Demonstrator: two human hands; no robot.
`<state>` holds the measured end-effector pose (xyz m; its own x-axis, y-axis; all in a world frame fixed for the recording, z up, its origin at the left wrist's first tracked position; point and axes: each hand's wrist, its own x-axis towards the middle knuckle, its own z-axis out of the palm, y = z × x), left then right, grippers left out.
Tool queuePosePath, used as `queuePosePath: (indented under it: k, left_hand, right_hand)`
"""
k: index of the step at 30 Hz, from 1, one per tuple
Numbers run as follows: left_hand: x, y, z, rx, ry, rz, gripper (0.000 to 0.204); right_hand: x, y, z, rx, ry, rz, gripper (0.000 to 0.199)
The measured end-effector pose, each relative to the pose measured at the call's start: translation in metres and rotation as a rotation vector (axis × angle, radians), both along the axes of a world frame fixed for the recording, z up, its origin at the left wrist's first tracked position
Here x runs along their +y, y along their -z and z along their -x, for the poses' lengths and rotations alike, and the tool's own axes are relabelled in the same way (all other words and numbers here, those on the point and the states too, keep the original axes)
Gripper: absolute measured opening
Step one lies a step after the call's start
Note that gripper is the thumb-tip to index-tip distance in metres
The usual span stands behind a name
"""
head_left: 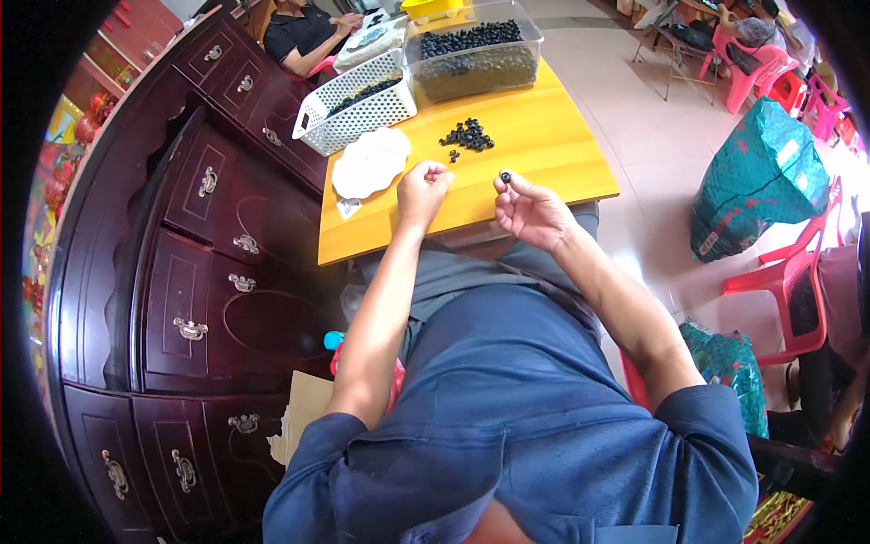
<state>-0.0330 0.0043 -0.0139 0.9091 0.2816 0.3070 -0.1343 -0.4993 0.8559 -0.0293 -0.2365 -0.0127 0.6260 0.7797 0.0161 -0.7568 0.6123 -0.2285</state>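
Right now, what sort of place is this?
Probably a home-like room used as an informal workroom: a dark wood cabinet stands beside a yellow table bearing a clear bin of small black parts.

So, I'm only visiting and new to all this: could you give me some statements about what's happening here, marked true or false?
1. The right hand pinches a small black part. True.
2. A pile of black parts lies on the yellow table. True.
3. The white basket and the clear bin both have dark contents. True.
4. The white basket stands right of the clear bin. False: it stands left of it.
5. The left hand is inside the clear bin. False: it is well nearer the person, apart from the bin.
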Motion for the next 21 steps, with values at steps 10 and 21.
queuePosePath:
  k: [10, 21]
  left_hand:
    - [-0.015, 0.004, -0.044, -0.029, -0.269, -0.516, 0.031]
    - [-0.014, 0.004, -0.041, -0.074, -0.21, -0.491, 0.014]
  right_hand:
    - [-0.002, -0.001, 0.001, -0.006, 0.027, 0.117, 0.017]
    - [-0.003, 0.004, 0.0, -0.022, 0.032, 0.153, 0.015]
